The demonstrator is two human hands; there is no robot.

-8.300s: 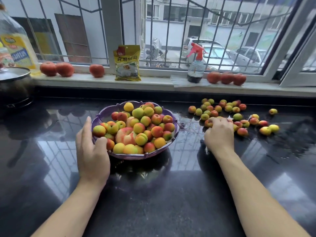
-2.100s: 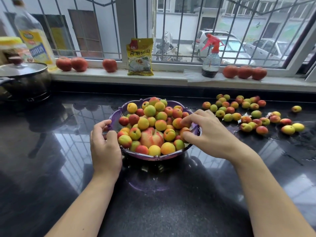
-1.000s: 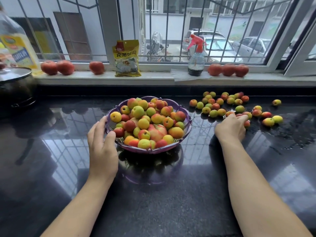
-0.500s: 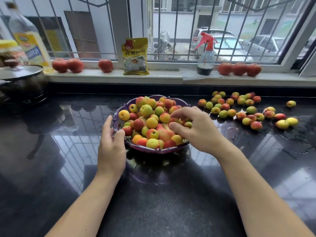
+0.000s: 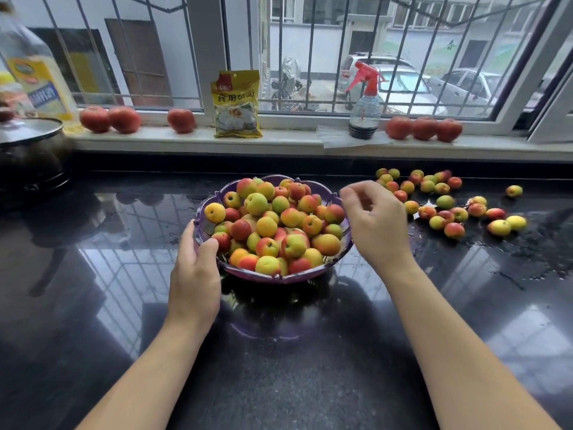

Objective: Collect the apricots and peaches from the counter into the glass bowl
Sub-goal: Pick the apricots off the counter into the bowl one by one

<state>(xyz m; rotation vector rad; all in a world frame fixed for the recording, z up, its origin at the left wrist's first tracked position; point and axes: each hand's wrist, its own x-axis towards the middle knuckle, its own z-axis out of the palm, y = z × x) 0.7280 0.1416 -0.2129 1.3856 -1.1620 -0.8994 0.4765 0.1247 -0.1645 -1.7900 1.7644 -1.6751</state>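
Note:
A purple glass bowl (image 5: 310, 273) stands mid-counter, heaped with small yellow, green and red apricots and peaches (image 5: 279, 225). My left hand (image 5: 195, 274) grips the bowl's left rim, thumb inside against the fruit. My right hand (image 5: 376, 225) hovers just right of the bowl's right rim, fingers loosely curled and apart, with nothing visible in it. Several loose apricots (image 5: 446, 206) lie scattered on the black counter to the right of that hand.
On the windowsill sit red peaches at left (image 5: 110, 119) and right (image 5: 423, 128), a yellow packet (image 5: 237, 103) and a spray bottle (image 5: 364, 107). A lidded dark pot (image 5: 28, 153) and an oil bottle (image 5: 34, 79) stand far left. The counter (image 5: 279, 367) is wet at right.
My right hand went from the loose fruit to above the bowl's heap, then drew back to the right rim with its fingers apart. My left hand kept hold of the rim.

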